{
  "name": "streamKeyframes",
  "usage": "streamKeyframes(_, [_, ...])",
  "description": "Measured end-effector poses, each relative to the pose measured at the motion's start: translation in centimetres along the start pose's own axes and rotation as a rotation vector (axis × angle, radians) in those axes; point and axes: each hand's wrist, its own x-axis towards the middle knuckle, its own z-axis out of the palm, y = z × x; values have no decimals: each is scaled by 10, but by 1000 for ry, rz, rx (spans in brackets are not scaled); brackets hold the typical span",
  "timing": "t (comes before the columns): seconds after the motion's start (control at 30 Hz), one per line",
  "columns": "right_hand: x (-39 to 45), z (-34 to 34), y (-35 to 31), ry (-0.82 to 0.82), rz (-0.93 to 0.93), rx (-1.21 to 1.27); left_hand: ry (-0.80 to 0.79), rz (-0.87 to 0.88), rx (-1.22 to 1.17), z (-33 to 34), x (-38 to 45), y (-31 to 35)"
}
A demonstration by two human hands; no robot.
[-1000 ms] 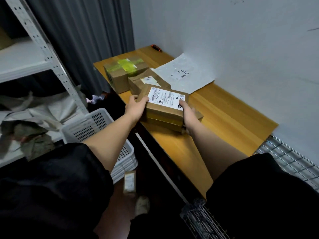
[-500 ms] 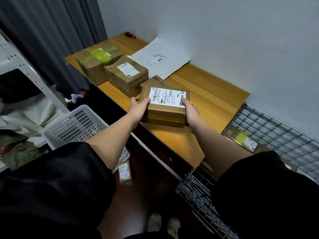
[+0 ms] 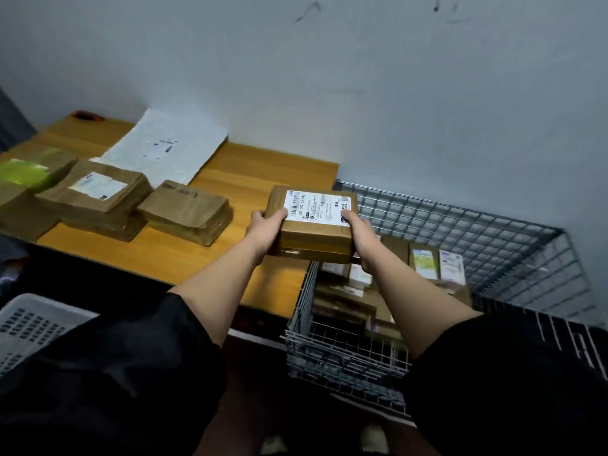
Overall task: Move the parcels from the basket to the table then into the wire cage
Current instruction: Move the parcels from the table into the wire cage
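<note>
At the far left, basket (image 3: 29,327): a white plastic basket stood low beside the table; its inside was not visible, so I could not tell if parcels remained in it.
Table (image 3: 171,255): a wooden table carried three brown parcels, one with green tape (image 3: 23,179), one with a white label (image 3: 95,199), and one plain (image 3: 187,212); a white mailer bag (image 3: 164,149) lay behind them against the wall.
Left hand (image 3: 266,227): it gripped the left edge of the carried parcel, thumb on top and fingers curled under.
Carried parcel (image 3: 316,225): a flat brown box was held in the air over the right end of the table, just at the border with the cage.
Label (image 3: 317,205): white, with a barcode; I read "502-602-12-41" with some doubt, and the smaller print was too fine.
Right hand (image 3: 358,235): it gripped the right edge in the same way, thumb on the label corner.
Wire cage (image 3: 460,222): it stood to the right of the table and already held several parcels (image 3: 427,261); their labels were not readable.
Progress: I judged the work well advanced, with some parcels in the cage, one on its way, and three on the table waiting.
</note>
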Motion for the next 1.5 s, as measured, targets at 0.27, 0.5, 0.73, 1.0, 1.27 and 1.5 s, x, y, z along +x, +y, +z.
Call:
streamKeyframes(0.27, [1,-142,2,22,39,-109,-141,8,84,127,-12,18])
streamKeyframes(0.5, [12,-266,8,0,122,-193,-223,-38,106,246,-32,23])
streamKeyframes(0.73, [28,-336,16,42,168,-165,-272,-60,93,318,-39,24])
streamKeyframes(1.0, [41,-360,36,90,165,-43,-375,-98,171,354,-18,16])
streamKeyframes(1.27, [77,-357,56,221,230,54,-432,-145,209,372,24,-3])
streamKeyframes(1.5, [98,-363,93,268,312,23,-406,-210,292,399,49,-41])
